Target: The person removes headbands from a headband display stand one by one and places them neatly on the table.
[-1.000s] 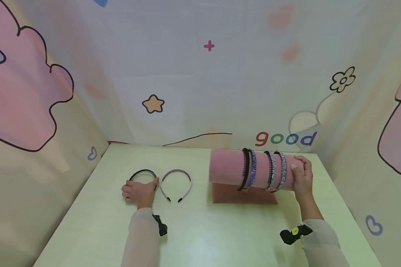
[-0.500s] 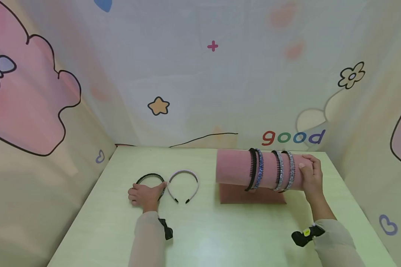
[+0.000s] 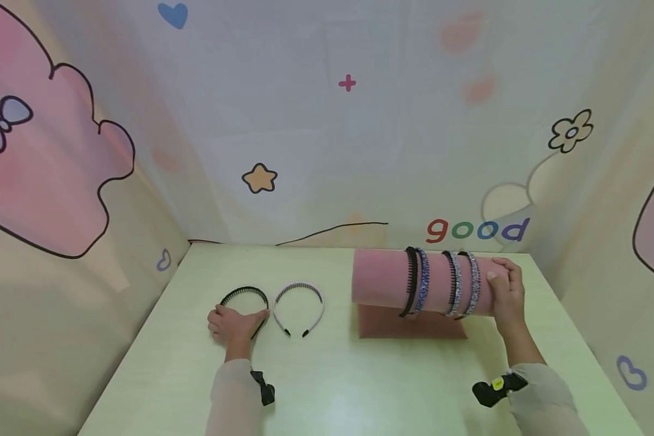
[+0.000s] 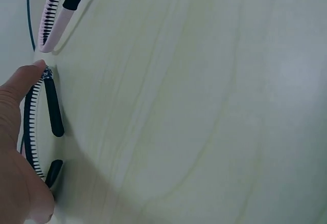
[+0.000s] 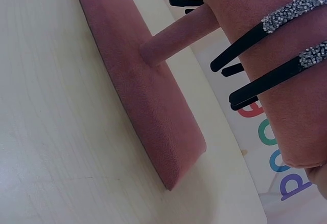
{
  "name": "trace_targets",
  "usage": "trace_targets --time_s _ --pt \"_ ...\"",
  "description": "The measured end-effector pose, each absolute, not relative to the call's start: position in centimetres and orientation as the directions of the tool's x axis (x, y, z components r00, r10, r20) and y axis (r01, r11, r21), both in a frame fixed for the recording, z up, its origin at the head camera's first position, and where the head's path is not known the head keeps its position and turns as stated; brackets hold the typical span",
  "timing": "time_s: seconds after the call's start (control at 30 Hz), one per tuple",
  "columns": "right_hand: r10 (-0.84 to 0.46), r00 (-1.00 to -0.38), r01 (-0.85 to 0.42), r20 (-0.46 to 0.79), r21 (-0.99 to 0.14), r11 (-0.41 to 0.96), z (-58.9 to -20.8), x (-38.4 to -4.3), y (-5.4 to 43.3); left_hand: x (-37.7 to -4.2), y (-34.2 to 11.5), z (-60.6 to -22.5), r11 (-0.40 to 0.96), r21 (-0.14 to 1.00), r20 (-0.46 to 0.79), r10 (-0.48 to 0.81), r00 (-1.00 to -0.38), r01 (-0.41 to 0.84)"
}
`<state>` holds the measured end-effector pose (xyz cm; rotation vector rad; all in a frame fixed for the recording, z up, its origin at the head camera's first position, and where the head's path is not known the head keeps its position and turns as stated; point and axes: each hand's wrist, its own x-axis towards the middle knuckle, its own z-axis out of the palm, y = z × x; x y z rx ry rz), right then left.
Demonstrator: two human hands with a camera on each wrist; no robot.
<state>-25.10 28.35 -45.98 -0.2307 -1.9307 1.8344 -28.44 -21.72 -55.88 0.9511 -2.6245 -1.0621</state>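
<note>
Because the black headband (image 3: pixel 245 289) looks like a thin, springy plastic hoop, it should feel very light and fairly stiff, flexing at its two arms before anything else. It is at the left of the table (image 3: pixel 332 387), just left of a pale headband (image 3: pixel 298 284), its open ends towards the near side. The left hand (image 3: pixel 234 324) holds it across the arms, thumb and fingers set wide, the thumb on the right arm beside a glittery patch; the far fingertips are hidden, so how deeply they curl I cannot tell. That grip seems sound: the smooth arms may slide a little, while the comb teeth inside the arch look like the part to spare from hard pressure. At the right, the right hand (image 3: pixel 509 297) grips the right end of a pink roll (image 3: pixel 378 278), its fingers wrapped over that end. The roll looks soft-faced and bulkier, likely grippy rather than slippery, on a slim post (image 5: pixel 179 35) above a flat base (image 3: pixel 412 324); four headbands (image 3: pixel 424 281) circle it, so its bare ends appear the best places to steady it.
</note>
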Motion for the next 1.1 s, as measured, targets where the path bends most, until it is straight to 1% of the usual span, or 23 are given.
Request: trace_targets --time_s 0.23,0.47,0.7,0.83,0.97,1.1 --pt "0.43 -0.878 -0.208 0.211 -0.977 0.053 -46.2 -25.1 28.2 -28.4 -22.0 -56.3 0.589 0.685 -0.017 -0.576 -0.817 -0.429" --pt "0.433 -0.875 -0.192 0.218 -0.976 0.102 -46.2 -25.0 28.5 -28.7 -22.0 -57.5 0.585 0.716 0.011 -0.555 -0.832 -0.381" --pt "0.416 -0.875 -0.23 0.25 -0.968 0.098 -46.2 -25.4 28.4 -28.7 -21.9 -58.0 0.582 0.74 0.069 -0.563 -0.824 -0.336" --pt "0.431 -0.871 -0.207 0.236 -0.972 0.113 -46.3 -25.3 28.4 -28.5 -21.8 -57.8 0.576 0.746 0.046 -0.544 -0.838 -0.334" --pt "0.425 -0.871 -0.228 0.245 -0.969 0.09 -46.3 -25.3 28.4 -28.3 -21.7 -57.8 0.572 0.753 0.041 -0.535 -0.844 -0.326" --pt "0.425 -0.871 -0.226 0.246 -0.969 0.099 -46.4 -25.2 28.6 -28.1 -21.5 -57.5 0.508 0.817 0.073 -0.562 -0.824 -0.274"
